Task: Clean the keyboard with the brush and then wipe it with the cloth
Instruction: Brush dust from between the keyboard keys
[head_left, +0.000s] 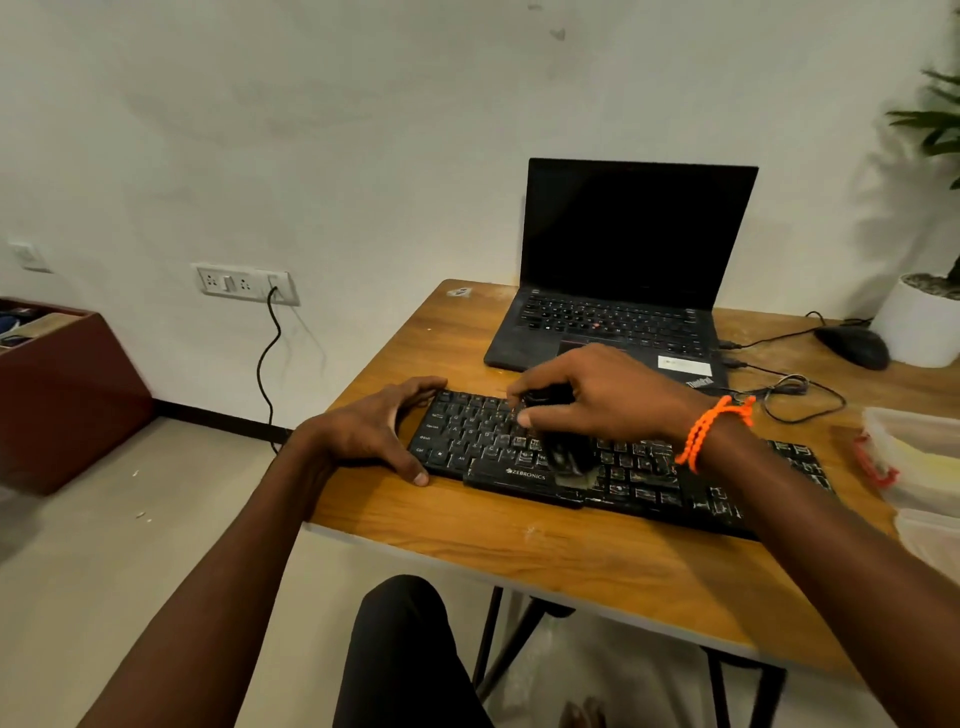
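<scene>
A black keyboard (639, 467) with worn, dusty keys lies across the wooden table (571, 551). My right hand (597, 395) grips a black brush (563, 452) over the middle of the keyboard, bristles down on the keys near the space bar. My left hand (379, 431) holds the keyboard's left end, fingers curled over its far corner and thumb at the near edge. At the right edge of the view lies a pale cloth (919, 457) with a red trim.
An open black laptop (623, 270) stands behind the keyboard. A black mouse (852, 345) and its cables lie at the back right, beside a white plant pot (919, 327). A dark red box (62, 384) sits on the floor at the left.
</scene>
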